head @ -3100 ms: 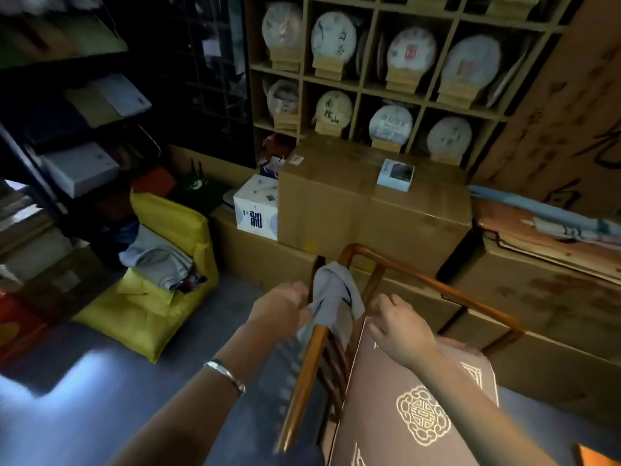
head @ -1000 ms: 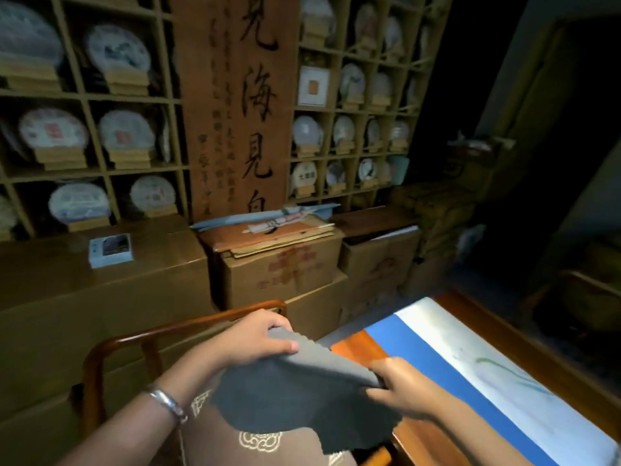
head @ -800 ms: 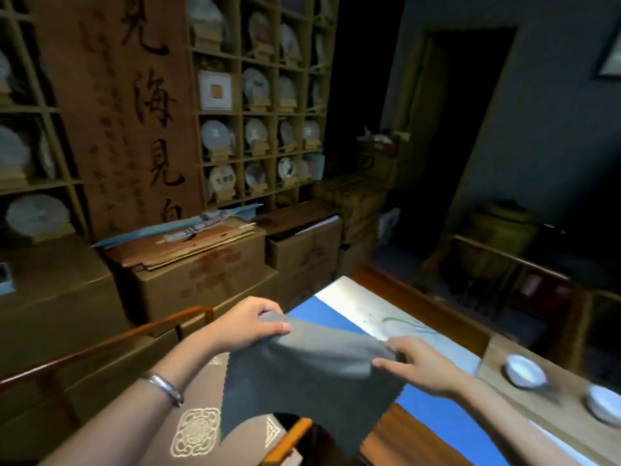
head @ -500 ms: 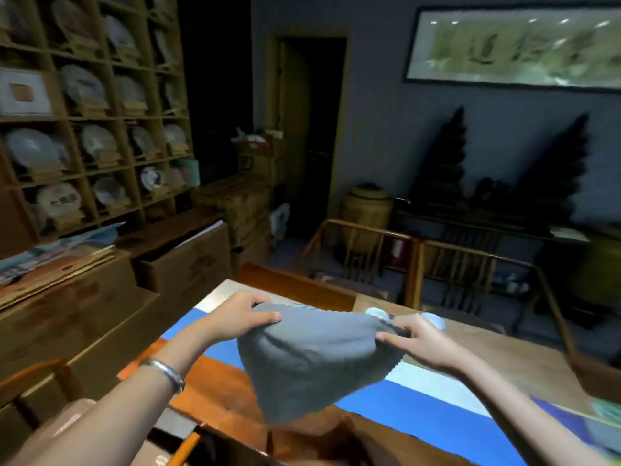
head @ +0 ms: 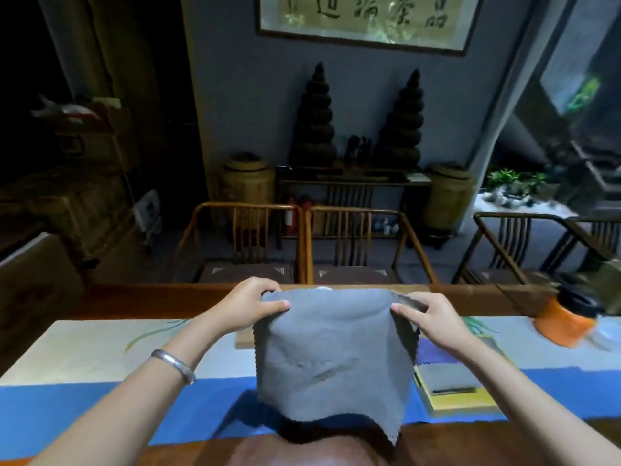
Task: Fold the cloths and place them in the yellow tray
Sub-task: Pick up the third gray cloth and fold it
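While we hold the grey cloth (head: 332, 358) up over the table (head: 111, 428), left hand (head: 248, 306) and right hand (head: 433, 319) each pinch a top corner. Risk: uneven corners give a crooked fold; yellow tray (head: 460, 403) near right already holds one folded cloth (head: 448, 378), which careless placing could disturb.

You hold a matt grey cloth (head: 332, 358) with a fine nap and pinked edges; under it lie a printed fabric runner (head: 84, 354) and a glossy wooden table (head: 141, 299).
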